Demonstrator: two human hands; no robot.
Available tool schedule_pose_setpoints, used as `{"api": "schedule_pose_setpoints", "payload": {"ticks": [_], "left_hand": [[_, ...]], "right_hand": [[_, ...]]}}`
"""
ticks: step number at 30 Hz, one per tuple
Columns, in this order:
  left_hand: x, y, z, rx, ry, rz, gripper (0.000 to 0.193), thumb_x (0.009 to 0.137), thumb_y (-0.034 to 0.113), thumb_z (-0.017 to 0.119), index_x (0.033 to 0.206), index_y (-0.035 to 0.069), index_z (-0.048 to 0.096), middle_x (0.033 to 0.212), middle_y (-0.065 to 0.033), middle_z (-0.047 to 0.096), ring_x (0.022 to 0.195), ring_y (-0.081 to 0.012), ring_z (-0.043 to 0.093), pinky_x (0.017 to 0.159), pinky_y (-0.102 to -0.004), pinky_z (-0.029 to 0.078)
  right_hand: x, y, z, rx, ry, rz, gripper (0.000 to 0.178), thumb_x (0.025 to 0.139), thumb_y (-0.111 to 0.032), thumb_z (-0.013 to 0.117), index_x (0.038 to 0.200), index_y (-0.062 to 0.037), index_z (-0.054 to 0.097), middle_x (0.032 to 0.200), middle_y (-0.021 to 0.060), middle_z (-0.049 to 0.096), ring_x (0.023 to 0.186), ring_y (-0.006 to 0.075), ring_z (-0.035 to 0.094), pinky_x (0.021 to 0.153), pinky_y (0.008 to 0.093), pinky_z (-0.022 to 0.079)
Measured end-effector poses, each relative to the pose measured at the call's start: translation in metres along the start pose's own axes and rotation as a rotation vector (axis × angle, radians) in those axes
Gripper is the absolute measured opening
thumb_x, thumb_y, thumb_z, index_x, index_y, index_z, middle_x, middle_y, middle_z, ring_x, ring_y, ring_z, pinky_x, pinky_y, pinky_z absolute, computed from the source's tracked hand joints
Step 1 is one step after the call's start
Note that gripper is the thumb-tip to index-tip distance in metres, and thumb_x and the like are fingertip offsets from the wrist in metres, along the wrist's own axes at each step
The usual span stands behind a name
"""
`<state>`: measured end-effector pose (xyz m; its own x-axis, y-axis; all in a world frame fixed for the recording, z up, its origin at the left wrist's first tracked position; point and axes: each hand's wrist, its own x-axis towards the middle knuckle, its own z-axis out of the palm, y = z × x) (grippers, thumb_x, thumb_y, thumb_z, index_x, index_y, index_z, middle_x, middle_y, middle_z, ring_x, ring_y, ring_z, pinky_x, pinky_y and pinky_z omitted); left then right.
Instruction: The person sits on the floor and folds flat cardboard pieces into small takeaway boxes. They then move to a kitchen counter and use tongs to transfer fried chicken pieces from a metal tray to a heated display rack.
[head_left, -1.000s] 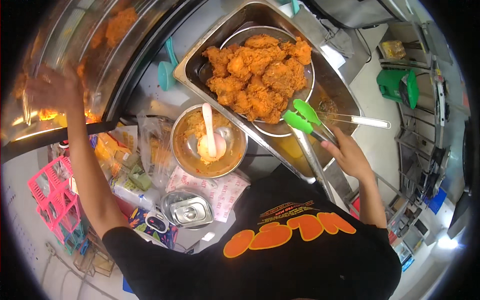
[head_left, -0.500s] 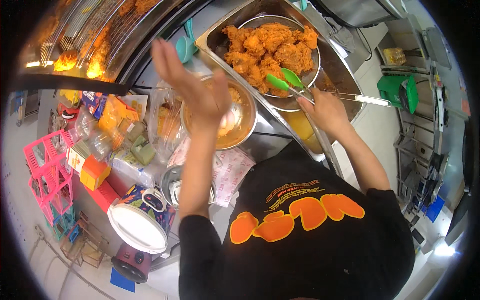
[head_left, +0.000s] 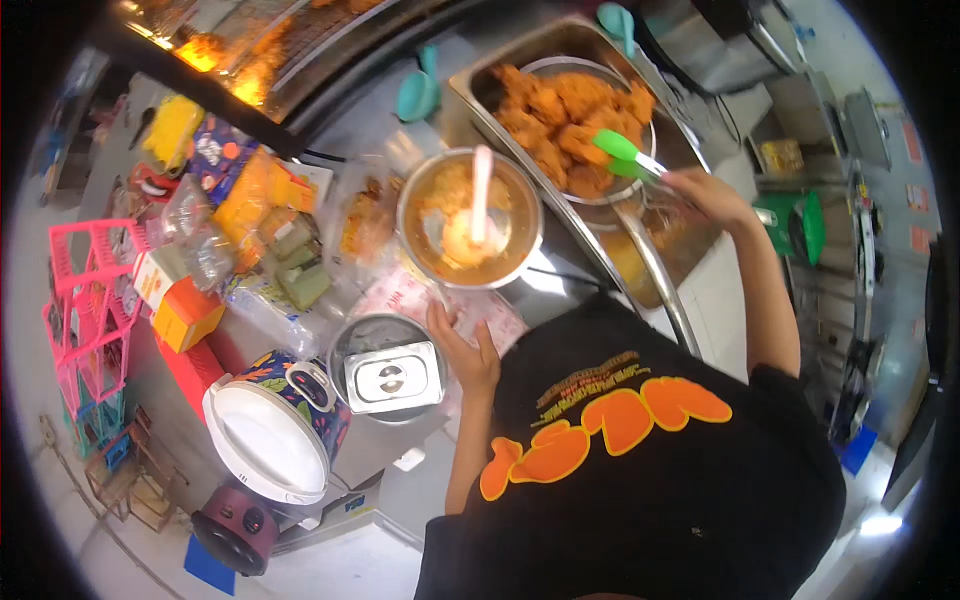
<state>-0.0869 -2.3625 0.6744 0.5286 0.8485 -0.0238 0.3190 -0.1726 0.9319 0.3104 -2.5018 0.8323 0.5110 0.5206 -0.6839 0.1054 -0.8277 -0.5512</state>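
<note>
My right hand (head_left: 712,196) is closed round a pair of tongs with green tips (head_left: 622,148) and metal arms. The tips rest over fried chicken pieces (head_left: 560,115) piled in a round strainer, which sits in a deep metal pan (head_left: 490,118). My left hand (head_left: 466,352) hangs over pink printed paper (head_left: 400,296), its fingers apart and nothing visible in them. Beyond it stands a metal mixing bowl (head_left: 532,240) of orange-brown food, with a pale-handled ladle or spoon (head_left: 481,190) standing in it.
A metal bowl with a small lidded steel container (head_left: 392,378) stands left of my left hand, next to a floral rice cooker (head_left: 268,455). Bagged packets (head_left: 290,265) crowd the left. Teal scoops (head_left: 417,97) lie behind, near a lit display case (head_left: 230,60).
My left hand has come down from above the mixing bowl to the pink paper. My right hand has moved right and up with the tongs. The view has shifted a little.
</note>
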Motion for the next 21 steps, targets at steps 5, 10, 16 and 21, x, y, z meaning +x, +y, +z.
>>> {"api": "schedule_pose_setpoints", "payload": {"ticks": [5,10,16,21], "left_hand": [[0.000,-0.022,-0.006,0.056,0.061,-0.016,0.069,0.091,0.015,0.061,0.145,-0.007,0.024,0.146,-0.0281,0.028,0.130,-0.0393,0.041,0.105,-0.0440,0.039],[0.005,0.000,-0.013,-0.013,0.089,-0.048,0.064,0.090,0.010,0.061,0.142,-0.006,0.029,0.140,-0.0259,0.034,0.108,-0.0333,0.057,0.097,-0.0422,0.043],[0.004,0.008,-0.024,0.030,0.070,-0.139,0.062,0.089,0.011,0.062,0.141,-0.006,0.032,0.135,-0.0257,0.041,0.108,-0.0340,0.059,0.096,-0.0425,0.043],[-0.006,0.011,-0.026,0.030,0.179,-0.213,0.061,0.090,0.013,0.062,0.140,-0.007,0.033,0.133,-0.0258,0.045,0.108,-0.0346,0.059,0.097,-0.0430,0.043]], "right_hand": [[-0.010,-0.074,-0.003,0.147,0.155,-0.096,0.043,0.097,-0.051,0.052,0.085,-0.0106,0.064,0.059,-0.0056,0.048,0.051,0.0042,0.043,0.045,0.0220,0.027],[0.062,-0.238,0.039,0.185,0.116,-0.490,0.041,0.100,-0.047,0.048,0.098,-0.0078,0.060,0.069,-0.0050,0.046,0.054,0.0034,0.038,0.047,0.0206,0.028],[0.287,-0.405,0.104,0.059,0.233,-0.726,0.059,0.093,-0.055,0.053,0.087,0.0021,0.068,0.069,0.0122,0.062,0.064,0.0244,0.059,0.055,0.0406,0.042],[0.288,-0.510,0.160,-0.236,0.259,-0.750,0.064,0.094,-0.058,0.046,0.103,0.0014,0.070,0.109,0.0239,0.067,0.106,0.0394,0.063,0.087,0.0482,0.048]]}}
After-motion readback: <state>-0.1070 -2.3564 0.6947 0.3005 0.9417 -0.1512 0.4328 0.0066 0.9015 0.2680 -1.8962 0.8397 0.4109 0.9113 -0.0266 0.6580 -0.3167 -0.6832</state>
